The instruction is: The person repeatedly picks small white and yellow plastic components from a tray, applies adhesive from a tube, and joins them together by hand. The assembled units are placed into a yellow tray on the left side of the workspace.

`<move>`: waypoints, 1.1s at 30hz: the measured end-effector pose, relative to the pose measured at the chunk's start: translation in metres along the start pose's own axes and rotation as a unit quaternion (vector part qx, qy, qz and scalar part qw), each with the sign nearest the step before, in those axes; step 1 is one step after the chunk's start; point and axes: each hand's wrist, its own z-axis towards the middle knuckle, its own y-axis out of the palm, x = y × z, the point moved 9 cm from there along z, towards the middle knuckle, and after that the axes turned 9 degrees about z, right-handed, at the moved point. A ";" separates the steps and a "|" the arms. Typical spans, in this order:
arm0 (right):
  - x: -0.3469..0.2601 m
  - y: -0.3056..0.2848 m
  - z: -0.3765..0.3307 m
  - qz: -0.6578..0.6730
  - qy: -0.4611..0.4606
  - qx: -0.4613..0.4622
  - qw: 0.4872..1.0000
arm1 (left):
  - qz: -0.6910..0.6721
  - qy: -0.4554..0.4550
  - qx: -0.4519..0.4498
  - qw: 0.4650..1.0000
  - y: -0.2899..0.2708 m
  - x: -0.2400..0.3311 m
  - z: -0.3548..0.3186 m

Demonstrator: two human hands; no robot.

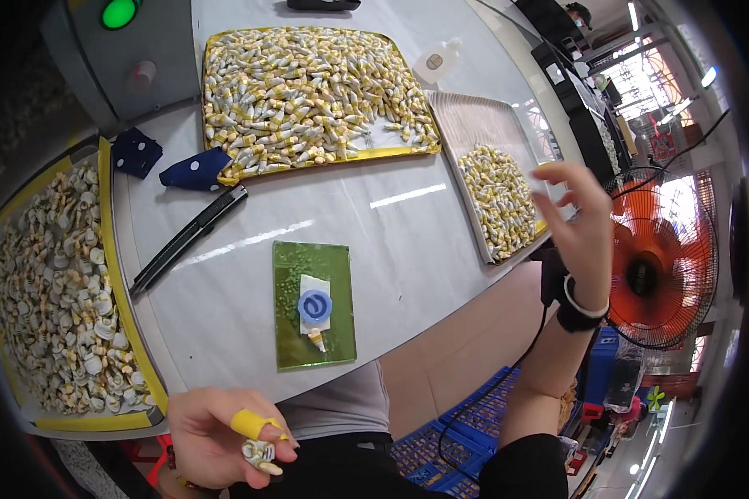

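The left hand (212,428) is at seven o'clock of the green plate (337,287), low and close to the person's body. Its thumb and fingers are closed in a pinch around a small white figure piece (259,453) with dark lines, and a yellow wrap (248,424) covers part of one finger. The right hand (587,220) is raised between two and three o'clock, the forearm going up and the wrist wearing a black band (576,316). Its fingers are bent and half open, with a gap between thumb and forefinger; no held thing is visible in it.

The held piece is therefore at seven o'clock, well apart from the right hand. The right hand is nearest to the narrow tray (474,121), at two o'clock, where small white-and-yellow pieces (499,200) lie in a heap.

On the plate, a blue round cap (314,307) sits on white paper, and one small figure (316,338) lies at its six o'clock. On the pale table (391,258), a large full tray (374,155) is at twelve o'clock, a dark long tool (187,241) at ten and another tray (106,200) at nine. In the room, an orange fan (641,274) stands at three o'clock.
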 end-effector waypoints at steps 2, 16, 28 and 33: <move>0.039 0.025 -0.009 -0.043 0.023 -0.103 0.994 | -0.013 -0.010 -0.015 1.000 0.001 -0.001 0.000; 0.058 0.024 -0.025 0.074 0.064 0.038 0.994 | -0.052 -0.004 -0.028 0.998 0.000 0.001 0.002; -0.145 0.111 -0.049 0.192 -0.278 -0.206 0.918 | -0.008 0.012 -0.079 0.997 0.002 0.003 -0.003; -0.153 0.126 -0.053 0.101 -0.311 -0.232 0.916 | -0.020 0.017 -0.062 0.998 -0.007 0.003 -0.009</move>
